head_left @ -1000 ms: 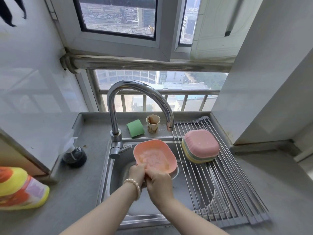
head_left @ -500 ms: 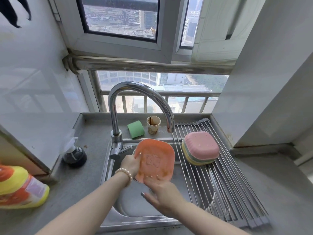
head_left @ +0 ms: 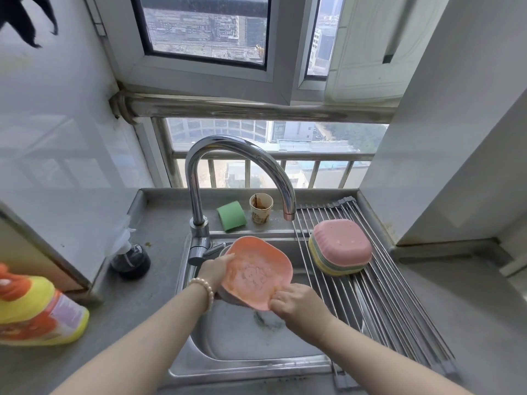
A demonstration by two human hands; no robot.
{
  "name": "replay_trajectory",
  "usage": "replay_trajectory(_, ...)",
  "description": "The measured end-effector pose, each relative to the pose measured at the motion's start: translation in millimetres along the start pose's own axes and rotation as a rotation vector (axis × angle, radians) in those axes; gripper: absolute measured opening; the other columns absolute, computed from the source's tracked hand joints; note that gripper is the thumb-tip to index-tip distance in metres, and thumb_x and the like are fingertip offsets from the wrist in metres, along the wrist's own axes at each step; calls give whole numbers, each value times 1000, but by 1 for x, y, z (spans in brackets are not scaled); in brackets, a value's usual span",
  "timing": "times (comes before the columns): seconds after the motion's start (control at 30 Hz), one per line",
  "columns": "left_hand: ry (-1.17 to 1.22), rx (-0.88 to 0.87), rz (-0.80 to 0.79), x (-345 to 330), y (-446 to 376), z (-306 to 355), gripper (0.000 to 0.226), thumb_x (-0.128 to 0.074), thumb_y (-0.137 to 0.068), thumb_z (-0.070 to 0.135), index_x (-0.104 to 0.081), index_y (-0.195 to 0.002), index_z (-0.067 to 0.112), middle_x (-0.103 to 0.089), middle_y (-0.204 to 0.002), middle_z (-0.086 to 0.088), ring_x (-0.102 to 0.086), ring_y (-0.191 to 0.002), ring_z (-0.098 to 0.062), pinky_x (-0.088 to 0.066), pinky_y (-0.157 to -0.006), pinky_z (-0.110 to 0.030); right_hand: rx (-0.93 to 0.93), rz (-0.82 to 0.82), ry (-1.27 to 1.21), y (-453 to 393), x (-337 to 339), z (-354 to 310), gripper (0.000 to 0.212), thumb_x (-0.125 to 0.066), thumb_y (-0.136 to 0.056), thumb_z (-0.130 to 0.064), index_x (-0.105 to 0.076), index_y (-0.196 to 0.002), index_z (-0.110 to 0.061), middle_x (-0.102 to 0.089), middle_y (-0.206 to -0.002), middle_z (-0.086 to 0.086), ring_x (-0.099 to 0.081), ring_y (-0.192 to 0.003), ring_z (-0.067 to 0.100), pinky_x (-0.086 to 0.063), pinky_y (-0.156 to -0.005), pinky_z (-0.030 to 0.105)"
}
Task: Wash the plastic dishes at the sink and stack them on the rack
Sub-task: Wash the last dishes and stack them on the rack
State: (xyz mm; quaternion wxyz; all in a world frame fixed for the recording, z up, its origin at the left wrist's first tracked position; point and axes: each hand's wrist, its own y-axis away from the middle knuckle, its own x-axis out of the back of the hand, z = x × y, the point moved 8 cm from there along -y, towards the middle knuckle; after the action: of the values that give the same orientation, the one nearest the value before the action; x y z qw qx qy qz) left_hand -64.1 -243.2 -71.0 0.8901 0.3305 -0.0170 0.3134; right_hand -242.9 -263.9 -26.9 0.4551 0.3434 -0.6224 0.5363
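Observation:
An orange plastic dish (head_left: 256, 270) with soap suds on its inside is tilted toward me over the steel sink (head_left: 242, 337). My left hand (head_left: 215, 270) grips its left rim, a pearl bracelet on that wrist. My right hand (head_left: 296, 305) holds the lower right rim, fingers curled over the edge. A stack of upturned plastic dishes (head_left: 340, 246), pink on top with green and yellow below, sits on the roll-up wire rack (head_left: 385, 309) across the sink's right half. Another dish edge shows dimly behind the orange one.
The curved tap (head_left: 242, 155) arches over the sink with no water running. A green sponge (head_left: 231, 215) and a stained paper cup (head_left: 261, 208) stand on the back ledge. A dark bottle (head_left: 131, 260) and a yellow-orange detergent bottle (head_left: 34, 312) sit on the left counter.
The orange dish has turned in my hands and tipped further toward me. My right hand slid from under the near edge to the lower right rim; my left stayed on the left rim.

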Motion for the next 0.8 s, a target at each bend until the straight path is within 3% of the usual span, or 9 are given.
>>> replay_trajectory(0.07,158,80,-31,-13,11,-14,32,-71,-78,29,-69,-93,2,-70,-90,-14,-66,-86,-31,-55,-84,-44,-89,-9,-21,-11,5,-4,28,-70,-39,-1,-54,-52,-19,-48,-49,-5,-45,-41,15,-29,-37,19)
replay_trajectory(0.17,247,171,-101,-43,32,-30,15,-61,-86,11,-61,-73,5,-59,-55,-7,-55,-57,-24,-50,-47,-25,-220,11,-24,-37,11,-17,37,-85,-29,-9,-61,-55,-19,-50,-45,-6,-48,-35,13,-27,-32,18)
replay_trajectory(0.23,258,180,-86,-50,35,-33,25,-52,-88,5,-52,-63,8,-51,-46,-5,-49,-52,-22,-45,-40,-21,-301,36,-77,-45,9,-22,38,-87,-30,-10,-58,-53,-18,-51,-44,-6,-48,-35,12,-26,-33,18)
replay_trajectory(0.37,148,24,35,-29,15,-24,27,-52,-94,18,-66,-88,-4,-68,-87,-21,-66,-86,-36,-55,-81,-50,-246,130,-196,-23,2,-20,16,-61,-86,-23,-63,-71,-20,-59,-56,-6,-55,-46,14,-40,-38,23)
replay_trajectory(0.47,-2,-68,53,-11,13,-15,33,-51,-98,22,-65,-97,-8,-63,-77,-14,-60,-74,-28,-48,-70,-34,-165,-79,-80,5,-4,1,48,-39,-98,-46,-69,-72,-19,-69,-74,-7,-66,-68,13,-55,-67,26)
replay_trajectory(0.57,-104,-87,4,-11,13,-15,29,-52,-98,23,-64,-83,1,-57,-67,-6,-56,-70,-25,-45,-65,-32,-264,-405,189,14,-7,23,70,-26,-94,-63,-75,-101,-14,-72,-108,1,-64,-110,21,-44,-103,41)
replay_trajectory(0.63,-95,-95,-7,-15,14,-15,35,-50,-99,25,-59,-71,6,-55,-65,-4,-54,-67,-23,-45,-62,-28,-353,-477,105,8,-7,11,88,-11,-91,-71,-60,-128,-7,-56,-134,10,-46,-132,28,-22,-114,46)
replay_trajectory(0.7,-92,-133,-11,-19,18,-11,34,-49,-99,27,-58,-72,9,-54,-63,-2,-50,-59,-15,-40,-50,-20,-389,-539,-201,4,-16,-17,93,-10,-82,-74,-36,-146,-12,-33,-153,9,-24,-143,27,-3,-118,36)
replay_trajectory(0.8,-126,-157,-21,-15,16,-8,38,-53,-97,30,-61,-68,7,-57,-63,-3,-53,-60,-16,-39,-55,-25,-367,-465,-329,5,-15,-30,96,-3,-80,-78,-45,-139,-14,-50,-141,10,-43,-132,29,-30,-113,38)
